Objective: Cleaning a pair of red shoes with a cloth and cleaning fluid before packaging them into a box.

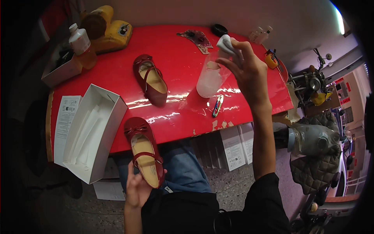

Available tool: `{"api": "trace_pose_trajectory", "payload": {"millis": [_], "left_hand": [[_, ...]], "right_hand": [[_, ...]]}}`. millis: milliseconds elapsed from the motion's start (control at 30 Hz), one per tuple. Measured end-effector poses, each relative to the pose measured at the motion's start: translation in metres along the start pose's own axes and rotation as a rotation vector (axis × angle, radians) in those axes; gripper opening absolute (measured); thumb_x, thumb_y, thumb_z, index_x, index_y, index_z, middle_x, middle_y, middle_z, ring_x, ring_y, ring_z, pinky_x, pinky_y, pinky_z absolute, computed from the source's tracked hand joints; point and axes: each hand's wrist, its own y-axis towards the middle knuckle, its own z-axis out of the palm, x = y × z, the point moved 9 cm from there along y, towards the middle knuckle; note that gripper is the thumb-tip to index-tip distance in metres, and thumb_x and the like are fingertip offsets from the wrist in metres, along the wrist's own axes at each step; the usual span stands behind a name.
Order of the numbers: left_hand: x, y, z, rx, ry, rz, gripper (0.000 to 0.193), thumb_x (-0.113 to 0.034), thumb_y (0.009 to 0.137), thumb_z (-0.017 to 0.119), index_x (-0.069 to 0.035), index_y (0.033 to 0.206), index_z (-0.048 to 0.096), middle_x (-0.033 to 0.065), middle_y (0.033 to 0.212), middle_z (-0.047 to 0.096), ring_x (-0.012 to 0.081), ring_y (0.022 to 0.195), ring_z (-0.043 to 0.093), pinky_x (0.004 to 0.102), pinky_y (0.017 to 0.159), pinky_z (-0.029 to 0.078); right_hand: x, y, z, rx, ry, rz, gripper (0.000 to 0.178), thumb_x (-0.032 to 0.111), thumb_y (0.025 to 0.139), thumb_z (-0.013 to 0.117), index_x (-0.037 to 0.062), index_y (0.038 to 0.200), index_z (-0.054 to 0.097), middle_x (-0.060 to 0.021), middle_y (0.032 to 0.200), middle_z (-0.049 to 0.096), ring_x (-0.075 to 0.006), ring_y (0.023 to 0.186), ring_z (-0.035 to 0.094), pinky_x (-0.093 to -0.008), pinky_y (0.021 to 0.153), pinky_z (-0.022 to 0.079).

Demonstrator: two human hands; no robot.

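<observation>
My left hand (138,191) is closed under the heel end of a dark red child's shoe (147,158) with a strap and a bow, held over my lap by the table's near edge. Raised over the table, my right hand (249,68) pinches a folded white cloth (227,45) between thumb and fingers. Just below and left of that hand stands a clear plastic jar (210,84), cloudy white in its lower part. The matching red shoe (154,82) rests on the red table (179,78). Small thread snips (218,106) lie near the jar.
An open white shoebox (111,101) tilts over the table's left edge beside a printed sheet (66,117). Behind it are a bottle of amber liquid (83,50) and a yellow machine (115,37). A stained scrap (196,39) and black round dish (219,29) lie at the back.
</observation>
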Motion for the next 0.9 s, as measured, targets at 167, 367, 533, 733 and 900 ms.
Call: {"api": "trace_pose_trajectory", "payload": {"millis": [167,367,533,733,900], "left_hand": [[0.041,0.025,-0.011,0.041,-0.426,-0.199,0.074,-0.059,0.103,0.036,-0.001,0.148,0.044,0.0228,0.136,0.057,0.0423,0.119,0.062,0.0523,0.093,0.056],[0.071,0.033,-0.012,0.066,-0.632,-0.184,0.075,-0.067,0.1,0.04,-0.001,0.134,0.054,0.0119,0.102,0.061,0.0249,0.088,0.059,0.0381,0.066,0.051],[0.046,0.035,-0.014,-0.01,-0.309,-0.193,0.073,-0.066,0.104,0.033,-0.003,0.13,0.058,0.0107,0.105,0.065,0.0228,0.094,0.064,0.0432,0.073,0.056],[0.019,0.038,-0.006,-0.233,0.121,-0.059,0.069,-0.054,0.112,0.022,0.001,0.134,0.057,0.014,0.114,0.07,0.0197,0.098,0.069,0.0351,0.089,0.055],[0.0,0.028,-0.003,-0.275,0.583,-0.039,0.072,-0.051,0.113,0.02,0.004,0.115,0.068,0.014,0.105,0.072,0.0218,0.095,0.069,0.034,0.09,0.052]], "right_hand": [[0.008,0.003,-0.017,0.111,-0.103,-0.058,0.035,0.005,0.091,0.075,0.0043,0.125,0.065,-0.0157,0.111,0.075,-0.0256,0.094,0.075,-0.0355,0.075,0.062],[0.003,-0.004,-0.034,0.116,-0.105,-0.047,0.034,-0.003,0.093,0.068,0.0043,0.126,0.068,-0.0161,0.12,0.068,-0.0275,0.093,0.074,-0.0369,0.077,0.061],[-0.033,-0.007,-0.033,0.164,-0.15,0.041,0.029,-0.002,0.1,0.061,0.0031,0.128,0.069,-0.0134,0.11,0.064,-0.0175,0.081,0.072,-0.0305,0.069,0.061],[0.058,-0.085,-0.019,0.051,0.403,0.203,0.026,-0.01,0.099,0.056,-0.0033,0.121,0.067,-0.008,0.101,0.061,-0.0142,0.072,0.065,-0.028,0.063,0.055],[0.144,-0.199,0.072,0.459,0.462,0.042,0.051,-0.012,0.076,0.071,0.0058,0.124,0.071,-0.015,0.102,0.058,-0.0265,0.096,0.068,-0.0363,0.075,0.059]]}}
